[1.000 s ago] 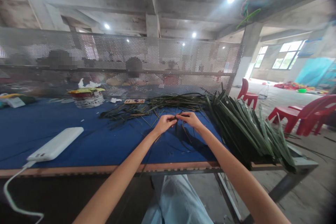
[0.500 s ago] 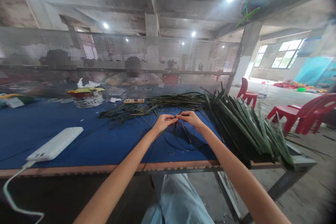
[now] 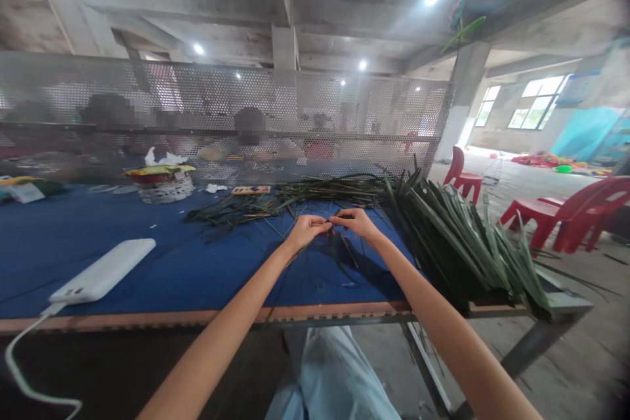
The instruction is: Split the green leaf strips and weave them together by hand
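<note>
Close together over the blue tabletop (image 3: 207, 269), my left hand (image 3: 309, 230) and my right hand (image 3: 355, 222) both pinch a narrow green leaf strip (image 3: 331, 244). Its lower part hangs beneath my fingers and curves down to the right. The small piece right between the fingertips is mostly hidden. Beyond my hands lies a loose heap of thin leaf strips (image 3: 335, 190). To the right of my right arm, a thick pile of long green leaves (image 3: 453, 236) covers the table's corner and hangs over the front edge.
A white power bank (image 3: 105, 270) with a cable lies at the left. Behind it stands a tub (image 3: 165, 187) with a yellow rim and tissue. A perforated metal screen (image 3: 335, 125) closes off the back, with people beyond it. Red plastic chairs (image 3: 566, 210) stand at the right.
The hanging strip has shifted: its wide loop below my hands has narrowed into a single curved tail. Both hands stay in nearly the same place, still pinching.
</note>
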{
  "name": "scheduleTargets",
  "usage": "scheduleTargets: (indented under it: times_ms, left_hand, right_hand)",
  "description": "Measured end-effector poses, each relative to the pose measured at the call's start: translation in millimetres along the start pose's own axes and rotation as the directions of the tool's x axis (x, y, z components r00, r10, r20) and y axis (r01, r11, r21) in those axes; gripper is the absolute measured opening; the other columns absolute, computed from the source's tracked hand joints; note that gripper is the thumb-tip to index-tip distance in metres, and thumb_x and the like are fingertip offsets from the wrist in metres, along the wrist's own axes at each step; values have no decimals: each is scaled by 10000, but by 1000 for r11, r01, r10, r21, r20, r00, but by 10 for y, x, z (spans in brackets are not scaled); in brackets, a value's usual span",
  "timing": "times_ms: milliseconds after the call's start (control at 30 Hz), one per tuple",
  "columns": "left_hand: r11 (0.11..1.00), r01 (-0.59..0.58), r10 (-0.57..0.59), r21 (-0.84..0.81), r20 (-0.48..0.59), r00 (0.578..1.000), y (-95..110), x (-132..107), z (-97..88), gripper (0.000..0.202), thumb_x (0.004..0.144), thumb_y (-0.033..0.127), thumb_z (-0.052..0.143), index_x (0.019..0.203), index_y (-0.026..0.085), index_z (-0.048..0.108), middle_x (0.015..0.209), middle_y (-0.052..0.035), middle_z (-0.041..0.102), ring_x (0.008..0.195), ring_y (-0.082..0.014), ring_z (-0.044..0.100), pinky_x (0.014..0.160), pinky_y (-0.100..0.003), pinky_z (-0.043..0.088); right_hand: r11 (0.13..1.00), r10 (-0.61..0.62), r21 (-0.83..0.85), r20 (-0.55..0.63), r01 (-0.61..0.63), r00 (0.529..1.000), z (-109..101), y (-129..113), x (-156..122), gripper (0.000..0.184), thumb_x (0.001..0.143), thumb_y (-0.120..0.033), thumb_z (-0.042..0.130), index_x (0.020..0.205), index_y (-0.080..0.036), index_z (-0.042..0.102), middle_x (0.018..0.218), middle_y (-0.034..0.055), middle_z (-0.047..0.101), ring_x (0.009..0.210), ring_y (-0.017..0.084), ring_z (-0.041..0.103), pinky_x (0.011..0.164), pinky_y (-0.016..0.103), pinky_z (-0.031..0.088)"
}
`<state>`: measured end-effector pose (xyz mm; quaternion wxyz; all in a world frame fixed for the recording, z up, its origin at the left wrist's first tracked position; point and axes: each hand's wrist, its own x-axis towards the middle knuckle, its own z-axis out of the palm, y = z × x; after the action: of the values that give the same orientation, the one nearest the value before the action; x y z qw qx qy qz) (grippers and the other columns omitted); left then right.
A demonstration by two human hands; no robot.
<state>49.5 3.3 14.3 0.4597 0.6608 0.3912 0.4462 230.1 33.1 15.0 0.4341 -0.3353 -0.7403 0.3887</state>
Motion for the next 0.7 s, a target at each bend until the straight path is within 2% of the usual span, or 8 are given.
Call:
scheduleTargets:
  times_ms: [200, 300, 400, 467, 533, 600, 700]
  left_hand:
    - [998, -43, 43, 43, -2, 999, -48, 23, -24, 332, 670, 435, 729, 753, 114, 728, 724, -82, 728, 654, -178, 646, 686, -283, 487]
    - [985, -102, 112, 136, -74, 991, -107, 59, -90, 279, 694, 403, 702, 695, 124, 706, 682, -75, 717, 632, -185, 646, 651, -276, 483]
    - [966, -117, 158, 231, -168, 973, -169, 78, -153, 239, 747, 353, 642, 643, 140, 675, 663, -78, 712, 614, -192, 652, 625, -274, 482]
    - [943, -103, 177, 317, -215, 960, -206, 80, -181, 218, 767, 306, 612, 625, 150, 664, 646, -76, 705, 611, -195, 658, 615, -270, 480]
    - [913, -92, 198, 398, -234, 952, -237, 80, -199, 208, 776, 270, 594, 612, 157, 656, 636, -72, 700, 617, -196, 666, 610, -265, 476]
    - [900, -83, 201, 428, -238, 950, -263, 83, -210, 208, 786, 256, 580, 616, 161, 652, 649, -73, 704, 623, -198, 672, 608, -265, 477]
    - [898, -52, 180, 437, -257, 950, -281, 92, -214, 206, 789, 252, 575, 621, 164, 655, 650, -79, 706, 626, -206, 676, 616, -276, 485]
  right_hand:
    - [998, -16, -62, 12, 17, 1000, -9, 9, -3, 359, 716, -503, 663, 737, -149, 722, 665, 22, 651, 617, 132, 559, 531, 228, 381]
    - [978, -36, -209, -39, 27, 999, -8, 13, -14, 333, 788, -472, 615, 807, -161, 733, 666, 23, 671, 621, 143, 585, 551, 230, 397]
    - [868, -113, -495, -122, 38, 986, -11, 17, -27, 253, 861, -398, 566, 849, -216, 741, 750, 19, 712, 731, 165, 633, 661, 241, 429]
    - [747, -171, -662, -97, 65, 981, -35, 17, -20, 214, 883, -348, 551, 889, -248, 740, 865, 21, 727, 844, 178, 642, 733, 246, 434]
    - [647, -190, -756, -40, 95, 981, -96, 8, 10, 207, 895, -303, 536, 943, -257, 732, 961, 28, 721, 923, 185, 632, 767, 246, 431]
    - [599, -153, -795, 5, 96, 988, -204, -25, 65, 224, 905, -275, 510, 969, -249, 723, 968, 30, 718, 921, 184, 633, 757, 242, 430]
    - [588, -29, -801, 116, 111, 993, -419, -133, 172, 250, 912, -237, 473, 967, -226, 717, 925, 23, 721, 861, 170, 641, 725, 232, 432]
